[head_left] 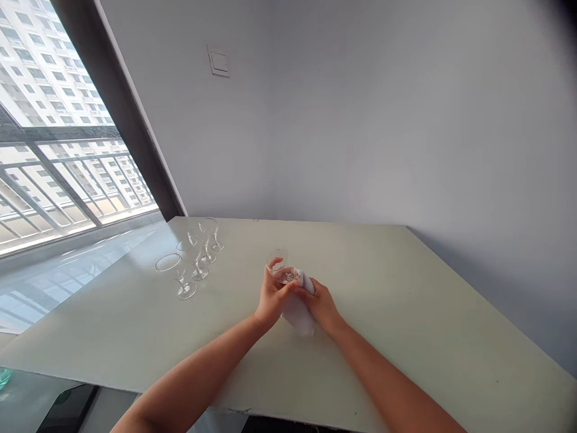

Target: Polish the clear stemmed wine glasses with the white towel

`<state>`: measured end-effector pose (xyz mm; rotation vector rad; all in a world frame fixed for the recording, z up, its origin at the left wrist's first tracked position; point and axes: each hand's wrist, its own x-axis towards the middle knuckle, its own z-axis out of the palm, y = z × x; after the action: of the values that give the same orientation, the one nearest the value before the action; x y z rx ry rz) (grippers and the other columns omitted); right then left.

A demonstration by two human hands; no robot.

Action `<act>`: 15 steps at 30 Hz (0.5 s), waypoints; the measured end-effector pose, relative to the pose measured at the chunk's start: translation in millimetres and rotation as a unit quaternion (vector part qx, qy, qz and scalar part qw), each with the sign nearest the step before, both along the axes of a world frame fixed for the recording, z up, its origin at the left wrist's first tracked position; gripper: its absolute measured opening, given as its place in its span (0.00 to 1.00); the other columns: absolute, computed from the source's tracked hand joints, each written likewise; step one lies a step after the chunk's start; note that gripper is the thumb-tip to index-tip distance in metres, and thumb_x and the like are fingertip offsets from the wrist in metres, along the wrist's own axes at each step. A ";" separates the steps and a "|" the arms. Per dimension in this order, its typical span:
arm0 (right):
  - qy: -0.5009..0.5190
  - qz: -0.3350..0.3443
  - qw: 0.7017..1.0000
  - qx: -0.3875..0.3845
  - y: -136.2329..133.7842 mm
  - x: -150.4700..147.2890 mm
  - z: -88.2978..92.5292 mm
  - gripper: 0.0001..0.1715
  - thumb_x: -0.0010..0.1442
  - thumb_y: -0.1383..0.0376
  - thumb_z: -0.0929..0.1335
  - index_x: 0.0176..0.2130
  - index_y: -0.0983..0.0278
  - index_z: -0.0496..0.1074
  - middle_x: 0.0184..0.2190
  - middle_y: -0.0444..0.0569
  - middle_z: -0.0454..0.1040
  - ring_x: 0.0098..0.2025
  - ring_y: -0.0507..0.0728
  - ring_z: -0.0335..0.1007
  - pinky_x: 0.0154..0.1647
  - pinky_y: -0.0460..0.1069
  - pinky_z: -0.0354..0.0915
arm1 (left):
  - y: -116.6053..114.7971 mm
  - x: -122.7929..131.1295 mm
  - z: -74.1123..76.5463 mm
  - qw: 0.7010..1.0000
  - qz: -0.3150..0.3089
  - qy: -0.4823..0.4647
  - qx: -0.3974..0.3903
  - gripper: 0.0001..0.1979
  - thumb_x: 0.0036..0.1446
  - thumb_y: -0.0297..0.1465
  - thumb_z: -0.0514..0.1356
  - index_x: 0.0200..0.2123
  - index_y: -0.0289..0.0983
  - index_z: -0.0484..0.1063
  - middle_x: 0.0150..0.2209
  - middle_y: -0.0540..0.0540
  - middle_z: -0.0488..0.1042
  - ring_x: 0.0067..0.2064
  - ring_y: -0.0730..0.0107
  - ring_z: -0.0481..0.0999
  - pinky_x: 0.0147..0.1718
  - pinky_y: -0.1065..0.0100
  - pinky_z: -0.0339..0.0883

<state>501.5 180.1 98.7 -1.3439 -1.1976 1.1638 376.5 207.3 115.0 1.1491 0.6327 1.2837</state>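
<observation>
Over the pale green table (406, 313), my left hand (271, 297) is closed round a clear stemmed glass (280, 267), its fingers on the bowl near the rim. My right hand (321, 302) grips a white cloth (298, 314) that is pressed against the glass's lower part and hangs down under both hands. The stem and foot of the held glass are hidden by the cloth and fingers.
Several empty stemmed glasses (193, 258) stand in a row on the table's left side, the nearest one (177, 273) wide-rimmed. A grey wall with a light switch (219, 62) is behind. A large window (54, 132) lies to the left.
</observation>
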 end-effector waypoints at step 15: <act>-0.317 0.078 0.936 0.134 -8.7 3.9 2.4 0.23 0.54 0.48 0.63 0.39 0.62 0.70 0.43 0.52 0.65 0.38 0.58 0.62 0.37 0.52 0.59 | 24.8 -23.1 9.2 0.974 0.155 0.107 0.128 0.25 0.49 0.32 0.60 0.47 0.43 0.51 0.37 0.49 0.68 0.34 0.75 0.69 0.34 0.70 0.64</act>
<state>505.4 171.4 101.0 -1.4739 -1.8786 0.6366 353.4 232.1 124.2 1.4552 0.8483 1.5521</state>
